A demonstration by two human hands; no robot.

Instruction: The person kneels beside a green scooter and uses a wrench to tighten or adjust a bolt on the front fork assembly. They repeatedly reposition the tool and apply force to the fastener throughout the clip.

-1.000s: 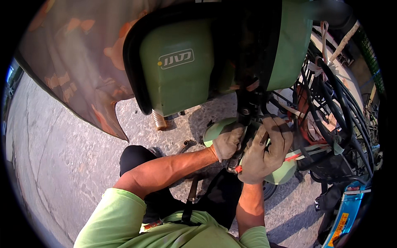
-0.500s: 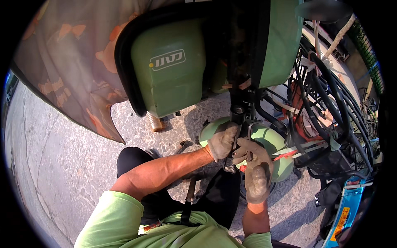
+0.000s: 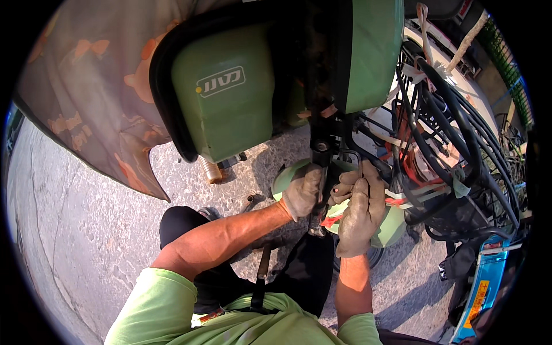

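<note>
My left hand (image 3: 303, 192), in a grey work glove, is closed round a dark upright metal bar (image 3: 323, 155) below the green body panels of a small vehicle. Just right of it, my right hand (image 3: 362, 207), gloved too, has its fingers closed on a thin L-shaped metal rod (image 3: 360, 163) that looks like a hex key. The rod's upper end runs left toward the bar; whether it sits in a bolt I cannot tell. Beneath both hands lies a rounded light-green cover (image 3: 392, 227), with red strips (image 3: 332, 221) showing between them.
A green panel with a black rim (image 3: 221, 98) hangs ahead, beside a patterned cloth (image 3: 98, 103). Black cables and tubes (image 3: 466, 132) crowd the right, above a blue box (image 3: 482, 287). A brown cylinder (image 3: 213, 172) and a tool with a worn handle (image 3: 264, 261) are near the ground.
My right hand has turned and moved up, and its fingers now close round the bent rod. My left hand stays on the bar. The whole view has shifted slightly.
</note>
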